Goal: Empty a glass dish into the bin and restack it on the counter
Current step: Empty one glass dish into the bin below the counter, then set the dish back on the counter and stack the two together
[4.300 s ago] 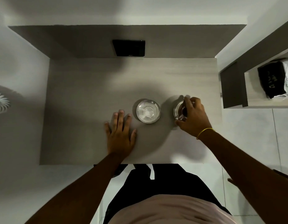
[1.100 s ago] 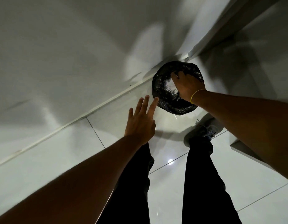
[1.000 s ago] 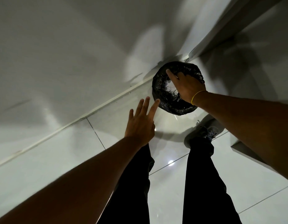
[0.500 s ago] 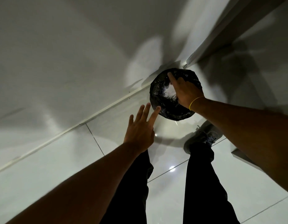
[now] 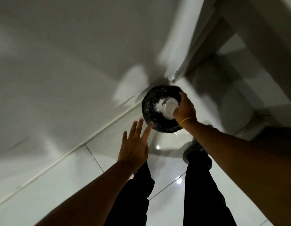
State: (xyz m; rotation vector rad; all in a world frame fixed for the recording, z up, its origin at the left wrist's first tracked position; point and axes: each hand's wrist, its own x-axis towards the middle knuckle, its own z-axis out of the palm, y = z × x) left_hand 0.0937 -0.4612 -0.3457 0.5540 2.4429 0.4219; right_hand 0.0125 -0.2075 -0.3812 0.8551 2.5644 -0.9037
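A round bin (image 5: 159,123) lined with a black plastic bag stands on the floor in the corner by the wall. My right hand (image 5: 184,110) holds a small glass dish (image 5: 170,108) tipped over the bin's mouth, its round underside turned toward me. White crumpled stuff (image 5: 158,106) shows at the dish's mouth inside the bin. My left hand (image 5: 135,147) hovers open with fingers spread, its fingertips close to the bin's near-left rim. The counter is out of view.
Glossy white floor tiles (image 5: 76,181) lie below, with a white wall (image 5: 68,62) behind the bin. A pale door frame or cabinet edge (image 5: 195,44) rises at the right. My legs in dark trousers (image 5: 203,193) and one shoe (image 5: 190,149) stand just short of the bin.
Since four seconds ago I left the counter with the dish and came to the bin. In the last half second my right hand has turned, so the dish's underside and white contents show.
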